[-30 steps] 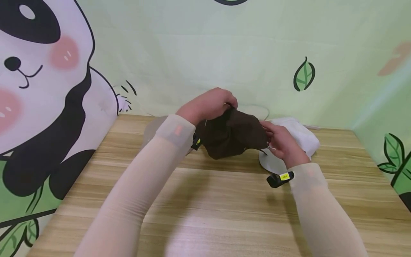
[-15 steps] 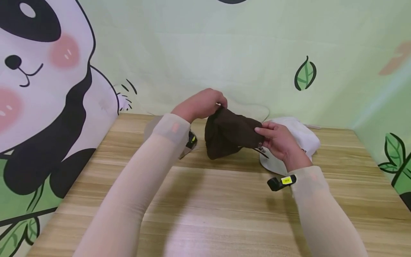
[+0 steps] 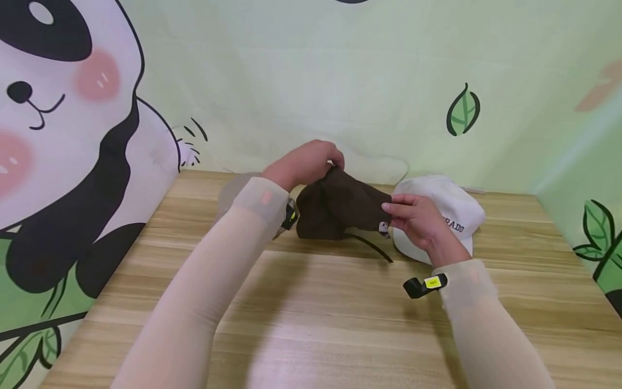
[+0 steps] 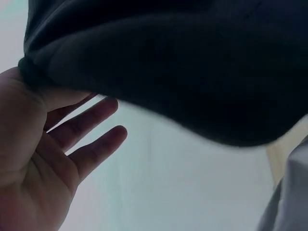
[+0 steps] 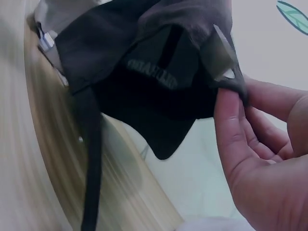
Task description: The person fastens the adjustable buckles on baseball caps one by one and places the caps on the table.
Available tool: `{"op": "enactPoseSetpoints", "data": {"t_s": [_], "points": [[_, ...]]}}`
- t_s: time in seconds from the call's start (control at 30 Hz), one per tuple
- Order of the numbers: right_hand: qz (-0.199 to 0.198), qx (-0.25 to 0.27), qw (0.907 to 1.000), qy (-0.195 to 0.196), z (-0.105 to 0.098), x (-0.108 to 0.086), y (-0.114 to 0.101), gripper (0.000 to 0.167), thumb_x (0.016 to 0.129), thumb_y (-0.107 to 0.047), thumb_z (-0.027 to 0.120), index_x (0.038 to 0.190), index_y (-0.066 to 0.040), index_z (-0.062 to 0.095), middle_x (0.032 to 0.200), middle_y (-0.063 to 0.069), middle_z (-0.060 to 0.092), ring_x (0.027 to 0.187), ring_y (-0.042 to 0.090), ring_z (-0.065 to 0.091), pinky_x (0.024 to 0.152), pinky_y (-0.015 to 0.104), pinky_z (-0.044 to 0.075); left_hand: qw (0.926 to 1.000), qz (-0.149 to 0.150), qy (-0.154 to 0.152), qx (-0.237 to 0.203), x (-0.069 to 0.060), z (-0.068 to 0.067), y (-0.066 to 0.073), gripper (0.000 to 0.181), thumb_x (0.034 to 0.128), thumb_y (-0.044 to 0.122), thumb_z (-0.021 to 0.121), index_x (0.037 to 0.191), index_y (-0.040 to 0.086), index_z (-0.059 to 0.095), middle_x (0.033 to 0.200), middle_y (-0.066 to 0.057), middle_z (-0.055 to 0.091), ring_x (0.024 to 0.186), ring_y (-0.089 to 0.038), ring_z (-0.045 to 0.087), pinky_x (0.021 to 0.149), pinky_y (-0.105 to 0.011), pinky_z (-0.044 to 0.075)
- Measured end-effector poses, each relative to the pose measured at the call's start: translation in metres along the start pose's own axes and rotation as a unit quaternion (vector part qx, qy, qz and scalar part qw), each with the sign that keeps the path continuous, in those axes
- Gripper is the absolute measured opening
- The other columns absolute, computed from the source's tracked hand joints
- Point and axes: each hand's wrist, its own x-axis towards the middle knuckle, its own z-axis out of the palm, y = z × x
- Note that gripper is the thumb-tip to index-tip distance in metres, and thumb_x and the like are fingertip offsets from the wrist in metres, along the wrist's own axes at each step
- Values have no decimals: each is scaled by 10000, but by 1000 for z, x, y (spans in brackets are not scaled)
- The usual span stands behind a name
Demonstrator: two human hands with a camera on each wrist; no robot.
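A dark brown cap (image 3: pixel 347 202) is held between both hands above the wooden table. My left hand (image 3: pixel 311 161) pinches its upper edge; in the left wrist view the left hand (image 4: pixel 43 149) grips the edge while other fingers extend loosely below. My right hand (image 3: pixel 420 219) pinches the cap's right end, close to a small tag (image 3: pixel 383 228). In the right wrist view the right hand (image 5: pixel 262 139) holds the rim, the cap's inside (image 5: pixel 159 91) shows, and a dark strap (image 5: pixel 91 159) dangles.
A white cap (image 3: pixel 437 202) with dark lettering lies behind my right hand at the back right. A greyish cap (image 3: pixel 233 190) sits at the back left, partly hidden by my left forearm. The printed wall (image 3: pixel 311 97) rises behind the table (image 3: pixel 311 313).
The brown cap has shifted left and flattened out, and its strap now hangs free. My left hand has moved left; my right hand has changed its hold, uncovering more of the white cap.
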Motion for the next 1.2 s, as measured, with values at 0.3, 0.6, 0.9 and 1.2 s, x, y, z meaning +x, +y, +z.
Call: {"op": "enactPoseSetpoints", "data": {"t_s": [0.3, 0.6, 0.9, 1.2], "points": [[-140, 395, 9987, 294, 7, -1, 9, 183, 893, 47, 630, 838, -114, 695, 781, -12, 688, 677, 99, 677, 631, 216, 572, 9945, -81, 496, -918, -20, 8, -15, 284, 1013, 100, 458, 1220, 162, 643, 1244, -19, 639, 1164, -176, 578, 1026, -338, 461], [-262, 885, 9939, 605, 14, 2, 11, 131, 863, 27, 680, 822, -97, 679, 763, -4, 662, 663, 96, 644, 617, 201, 549, 9463, -1571, 1843, -2143, -62, 26, -29, 231, 1009, 254, 492, 1110, 122, 653, 1008, -54, 653, 854, -227, 609, 736, -330, 527], [-494, 1312, 9864, 863, 26, 6, 8, 120, 840, 52, 695, 808, -62, 669, 771, 17, 659, 672, 111, 655, 626, 203, 553, 8682, -2317, 1493, -4126, -104, 81, -48, 287, 963, 161, 488, 1002, -48, 681, 926, -184, 696, 732, -215, 675, 734, -414, 600], [-454, 1503, 9783, 1354, 34, 9, 4, 131, 849, 27, 694, 812, -75, 621, 782, 11, 612, 637, 110, 582, 573, 202, 504, 7652, -2254, 351, -6020, -106, 130, -42, 342, 986, 101, 495, 1187, -169, 561, 1085, -296, 667, 841, -254, 722, 851, -443, 580]]}}
